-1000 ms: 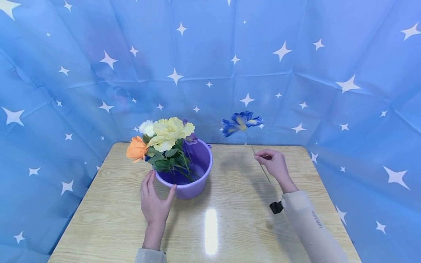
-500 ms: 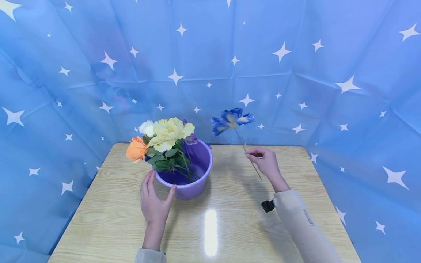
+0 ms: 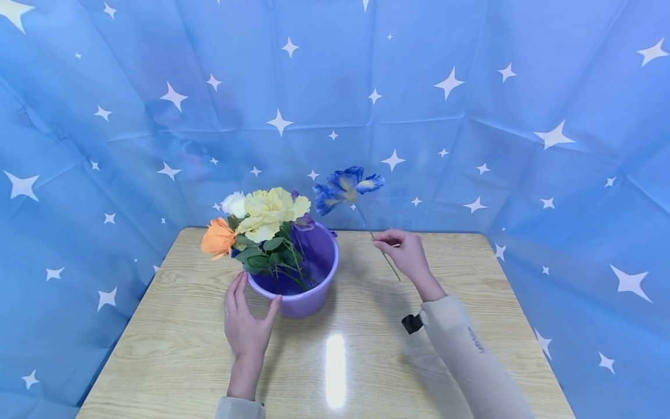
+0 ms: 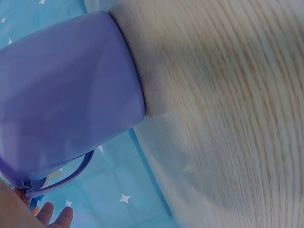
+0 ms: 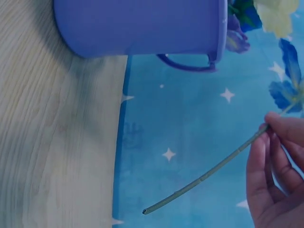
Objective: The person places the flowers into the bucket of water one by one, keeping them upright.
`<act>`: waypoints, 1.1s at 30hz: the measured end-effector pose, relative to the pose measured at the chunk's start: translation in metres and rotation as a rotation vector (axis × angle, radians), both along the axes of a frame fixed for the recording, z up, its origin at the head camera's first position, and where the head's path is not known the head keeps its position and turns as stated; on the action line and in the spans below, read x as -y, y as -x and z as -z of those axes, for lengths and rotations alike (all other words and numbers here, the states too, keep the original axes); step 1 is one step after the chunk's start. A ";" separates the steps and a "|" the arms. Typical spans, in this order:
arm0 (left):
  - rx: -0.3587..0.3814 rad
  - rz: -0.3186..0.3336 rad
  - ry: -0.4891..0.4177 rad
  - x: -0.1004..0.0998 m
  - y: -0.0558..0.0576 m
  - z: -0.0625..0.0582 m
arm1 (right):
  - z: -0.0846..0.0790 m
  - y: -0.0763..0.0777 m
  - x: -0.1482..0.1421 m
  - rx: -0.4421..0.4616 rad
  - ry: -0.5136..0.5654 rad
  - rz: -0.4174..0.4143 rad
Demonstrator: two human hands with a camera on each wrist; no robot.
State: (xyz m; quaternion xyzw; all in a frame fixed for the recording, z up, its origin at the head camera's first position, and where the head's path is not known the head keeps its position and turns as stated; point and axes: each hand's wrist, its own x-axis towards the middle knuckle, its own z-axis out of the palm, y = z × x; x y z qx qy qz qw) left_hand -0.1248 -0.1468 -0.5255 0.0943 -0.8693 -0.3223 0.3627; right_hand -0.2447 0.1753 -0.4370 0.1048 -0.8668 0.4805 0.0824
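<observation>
My right hand (image 3: 405, 259) pinches the stem of a blue artificial iris (image 3: 342, 187) between thumb and fingertips, right of a purple bucket (image 3: 306, 304). In the right wrist view the cut lower end of the stem (image 5: 202, 179) points freely down, with the bloom beyond the fingers. Spread along the bucket's near left side, my left hand (image 3: 248, 326) touches the rim with thumb and fairly straight fingertips. Inside the bucket lean a pale yellow bloom (image 3: 269, 212), an orange rose (image 3: 217, 238), a white flower (image 3: 234, 203) and a purple one (image 3: 305, 222), their leafy stems toward the left.
The bucket stands on a wood-grain table (image 3: 178, 337) near its back edge. Its curved handle (image 4: 76, 175) hangs at the side. A blue curtain (image 3: 335, 87) with white stars rises behind and on both sides.
My right hand has moved steadily left with the blue iris, bringing the bloom close beside the flowers in the bucket. My left hand and the bucket stay in place.
</observation>
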 end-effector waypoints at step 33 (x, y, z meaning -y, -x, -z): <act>-0.028 0.001 0.017 0.000 0.000 -0.001 | -0.049 0.008 0.069 -0.090 0.072 -0.144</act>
